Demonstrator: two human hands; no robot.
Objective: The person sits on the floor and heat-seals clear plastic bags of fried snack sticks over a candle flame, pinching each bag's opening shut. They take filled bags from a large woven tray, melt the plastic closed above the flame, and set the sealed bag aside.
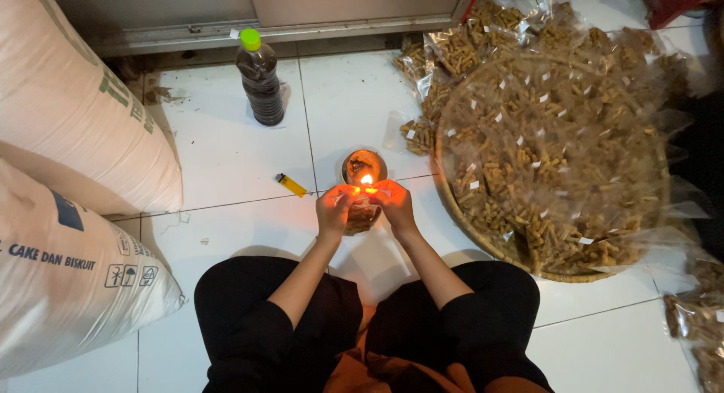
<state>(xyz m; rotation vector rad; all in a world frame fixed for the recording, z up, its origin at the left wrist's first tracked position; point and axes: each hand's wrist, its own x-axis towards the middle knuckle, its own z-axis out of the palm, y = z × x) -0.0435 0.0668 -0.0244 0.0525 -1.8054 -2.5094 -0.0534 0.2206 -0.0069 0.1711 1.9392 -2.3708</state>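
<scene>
A small snack bag point(363, 214) is pinched by the left hand point(334, 210) and right hand point(395, 204) over a flame point(367, 179) on the tiled floor point(226, 159).

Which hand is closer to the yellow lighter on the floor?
Left. The left hand is just right of the yellow lighter, slightly below it. The right hand is farther right, beyond the flame.

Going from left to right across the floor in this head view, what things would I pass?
White sacks → dark bottle with green cap → yellow lighter → left hand → small flame → right hand → round woven tray heaped with clear snack packets.
</scene>
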